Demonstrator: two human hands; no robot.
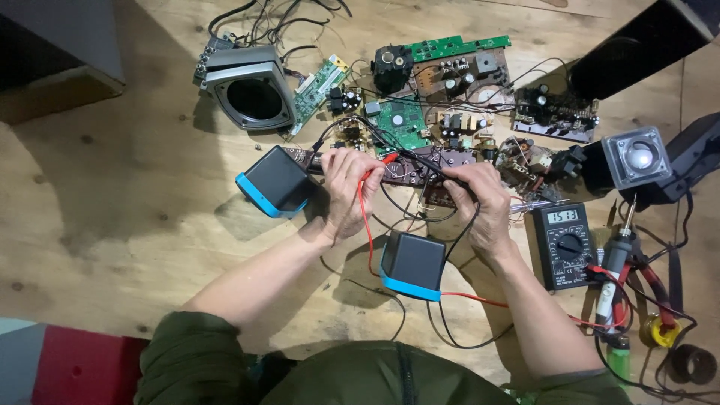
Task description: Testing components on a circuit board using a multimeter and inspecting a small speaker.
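Two hands are probing a brown circuit board (pixel 405 166) on the wooden floor.

The left hand (pixel 346 191) is gripping the red probe (pixel 375 166) on that board; the right hand (pixel 480 206) is pinching the black probe (pixel 439 171) there, left of the multimeter (pixel 564 244).

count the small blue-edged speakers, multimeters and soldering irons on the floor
small blue-edged speakers: 2, one by the left hand, one near the right hand
multimeter: 1
soldering iron: 1
total: 4
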